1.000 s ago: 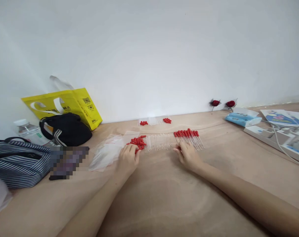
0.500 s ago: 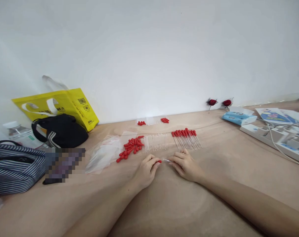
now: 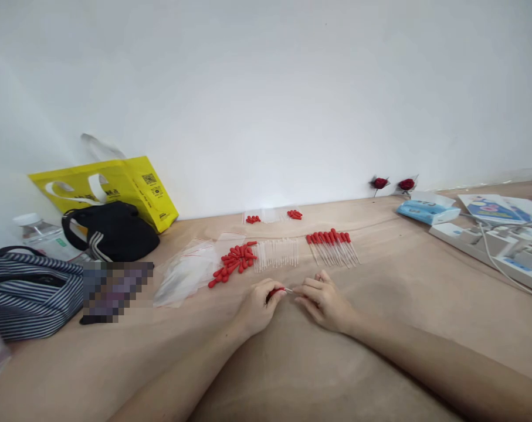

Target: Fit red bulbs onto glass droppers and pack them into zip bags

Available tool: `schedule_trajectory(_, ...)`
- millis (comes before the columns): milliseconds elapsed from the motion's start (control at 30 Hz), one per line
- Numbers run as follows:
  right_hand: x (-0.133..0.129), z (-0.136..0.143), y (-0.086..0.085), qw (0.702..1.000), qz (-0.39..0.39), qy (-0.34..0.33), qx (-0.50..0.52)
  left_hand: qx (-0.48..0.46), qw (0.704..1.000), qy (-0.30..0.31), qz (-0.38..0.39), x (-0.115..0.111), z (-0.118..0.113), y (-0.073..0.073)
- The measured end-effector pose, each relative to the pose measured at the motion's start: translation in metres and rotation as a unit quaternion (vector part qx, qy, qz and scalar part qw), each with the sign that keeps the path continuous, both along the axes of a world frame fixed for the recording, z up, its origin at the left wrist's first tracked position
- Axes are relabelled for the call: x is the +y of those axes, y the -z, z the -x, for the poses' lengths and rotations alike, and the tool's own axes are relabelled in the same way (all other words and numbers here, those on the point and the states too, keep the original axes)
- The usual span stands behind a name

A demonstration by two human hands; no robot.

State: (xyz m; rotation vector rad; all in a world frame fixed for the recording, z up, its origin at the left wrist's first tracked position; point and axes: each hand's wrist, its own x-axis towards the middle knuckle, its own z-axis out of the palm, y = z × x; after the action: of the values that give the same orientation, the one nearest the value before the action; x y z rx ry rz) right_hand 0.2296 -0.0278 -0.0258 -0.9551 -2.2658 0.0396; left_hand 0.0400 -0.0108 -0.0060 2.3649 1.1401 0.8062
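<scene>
Between its thumb and fingers my left hand [image 3: 257, 305] pinches a red rubber bulb [image 3: 276, 291]. My right hand [image 3: 325, 303] is closed on a thin clear dropper tube [image 3: 288, 290], whose end meets the bulb's mouth; how far it sits inside I cannot tell. Beyond my left hand lies a loose pile of red bulbs [image 3: 234, 261]. Beside it, bare dropper tubes [image 3: 277, 254] are laid in a row. Past my right hand, several droppers with red bulbs [image 3: 334, 245] lie side by side, bulbs toward the wall.
Clear zip bags [image 3: 184, 272] are stacked left of the bulbs. Packed bags with red bulbs [image 3: 294, 215] lie by the wall. A yellow bag [image 3: 160, 202], a black cap [image 3: 116, 231] and a striped pouch [image 3: 32, 299] stand left. Tissues [image 3: 426, 211] and a power strip [image 3: 503, 249] lie right.
The tube in my right hand has come left against the red bulb, closing the small gap between them. More of the bulb shows in my left hand. The view has shifted slightly.
</scene>
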Motion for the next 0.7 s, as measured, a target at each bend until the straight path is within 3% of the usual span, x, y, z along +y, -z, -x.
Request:
schedule_trajectory(400,0.01,-0.011,-0.004,0.996,-0.07,-0.043,-0.03,0.032,0.997,0.073,0.002,-0.005,0.003,-0.001)
schedule_trajectory(700,0.004,-0.006,-0.006,1.0,-0.016,-0.015,-0.02,0.018,0.998,0.054,0.012,-0.003,0.003,0.0)
